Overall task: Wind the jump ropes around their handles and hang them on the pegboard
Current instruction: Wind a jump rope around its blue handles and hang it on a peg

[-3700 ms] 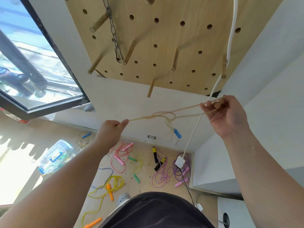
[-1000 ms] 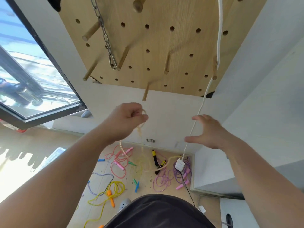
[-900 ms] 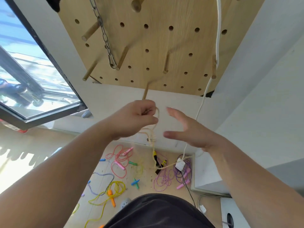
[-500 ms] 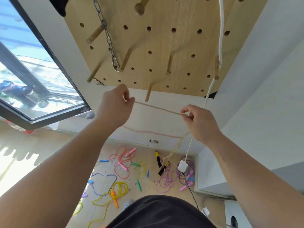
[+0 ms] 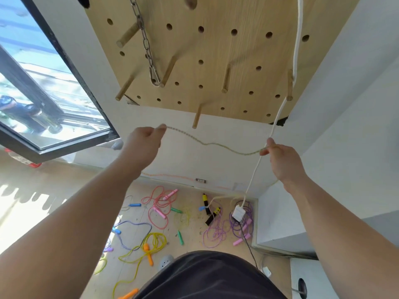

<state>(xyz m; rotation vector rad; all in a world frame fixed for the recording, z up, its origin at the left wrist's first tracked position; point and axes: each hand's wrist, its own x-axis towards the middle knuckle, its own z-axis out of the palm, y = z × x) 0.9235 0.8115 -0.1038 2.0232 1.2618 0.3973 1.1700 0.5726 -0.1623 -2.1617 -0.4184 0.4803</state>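
Note:
A pale yellow jump rope [image 5: 212,144] sags between my two raised hands in front of the wall. My left hand [image 5: 143,141] pinches one end of this stretch, just left of the lowest wooden peg [image 5: 197,117]. My right hand [image 5: 280,157] pinches the rope farther right; from there it trails down toward the floor, where a blue handle [image 5: 201,208] lies. The wooden pegboard [image 5: 216,46] hangs above, with several pegs sticking out.
A metal chain [image 5: 146,44] and a white cable [image 5: 278,113] with its plug block [image 5: 238,213] hang from the pegboard. Several other jump ropes lie tangled on the floor: pink [image 5: 159,205], yellow-orange [image 5: 149,247], purple [image 5: 224,230]. An open window [image 5: 43,87] is left; a white wall is right.
My hands have moved farther apart along the rope. The stretch between them, taut half a second ago, now hangs slack in a shallow curve.

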